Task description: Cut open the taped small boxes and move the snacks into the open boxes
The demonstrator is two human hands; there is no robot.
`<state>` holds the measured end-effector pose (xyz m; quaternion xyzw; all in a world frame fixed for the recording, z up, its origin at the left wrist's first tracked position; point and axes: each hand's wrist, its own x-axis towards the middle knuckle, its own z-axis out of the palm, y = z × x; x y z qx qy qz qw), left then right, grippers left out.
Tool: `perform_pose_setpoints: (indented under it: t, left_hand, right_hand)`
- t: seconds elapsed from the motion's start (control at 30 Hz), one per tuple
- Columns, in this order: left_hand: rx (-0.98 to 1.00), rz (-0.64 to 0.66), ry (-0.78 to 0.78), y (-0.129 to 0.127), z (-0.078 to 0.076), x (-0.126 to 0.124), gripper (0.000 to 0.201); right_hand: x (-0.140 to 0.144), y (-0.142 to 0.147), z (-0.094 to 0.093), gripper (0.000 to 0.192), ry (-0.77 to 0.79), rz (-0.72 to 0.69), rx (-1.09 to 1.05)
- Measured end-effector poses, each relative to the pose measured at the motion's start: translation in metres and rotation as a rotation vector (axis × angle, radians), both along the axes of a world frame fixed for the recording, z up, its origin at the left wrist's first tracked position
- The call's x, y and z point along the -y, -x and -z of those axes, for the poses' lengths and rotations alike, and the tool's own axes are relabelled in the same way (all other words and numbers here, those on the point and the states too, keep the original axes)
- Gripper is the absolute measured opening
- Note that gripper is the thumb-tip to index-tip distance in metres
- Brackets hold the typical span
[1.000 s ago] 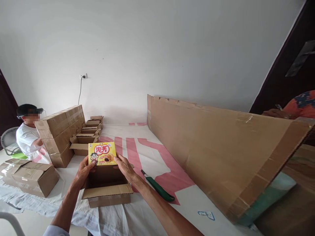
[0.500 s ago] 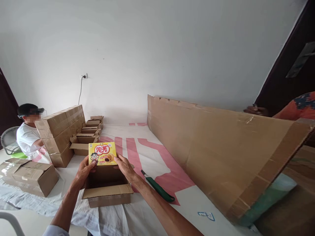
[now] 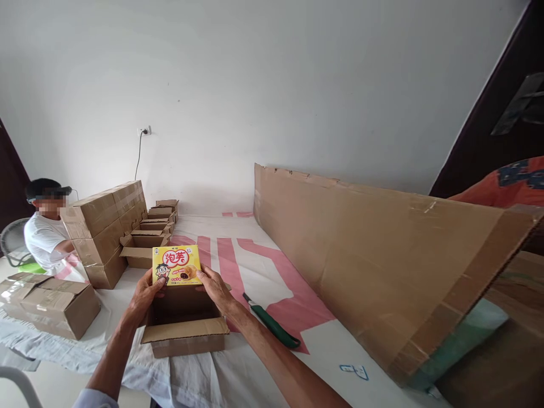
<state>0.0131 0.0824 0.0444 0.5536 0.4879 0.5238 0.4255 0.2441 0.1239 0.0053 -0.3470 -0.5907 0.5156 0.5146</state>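
Two hands share one yellow snack box [image 3: 177, 265]: my left hand [image 3: 144, 296] pinches its lower left corner and my right hand [image 3: 216, 289] its lower right, each grip clenched on the card with thumbs on the printed face. I hold it upright, face toward me, just above the far rim of the open brown carton [image 3: 183, 323], which sits at the near edge of the worktop [image 3: 255, 374] on a white cover with pink blocks.

Both grips sit low on the box, so I judge it could tip forward or backward out of my fingers; it would then land on the far flap rather than inside. The near flap of the carton hangs out over the worktop's edge toward me, and a push downward might tilt the whole carton off. A green-handled knife [image 3: 272, 321] lies just beside my right forearm, blade end toward the carton; a careless sweep of that arm could knock it or catch skin.

Stacked sealed cartons [image 3: 102, 226] stand toward the far left corner, with another person [image 3: 45, 235] seated beyond them. A long cardboard sheet [image 3: 374, 255] leans along the right edge.
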Motion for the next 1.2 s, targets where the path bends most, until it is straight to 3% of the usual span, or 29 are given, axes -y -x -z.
perform_pose_setpoints:
  t: [1.2]
  left_hand:
    - [-0.017, 0.027, -0.004, 0.0, -0.003, 0.0045, 0.072]
  right_hand:
    - [0.0029, -0.0007, -0.0052, 0.064, 0.011, 0.021, 0.003]
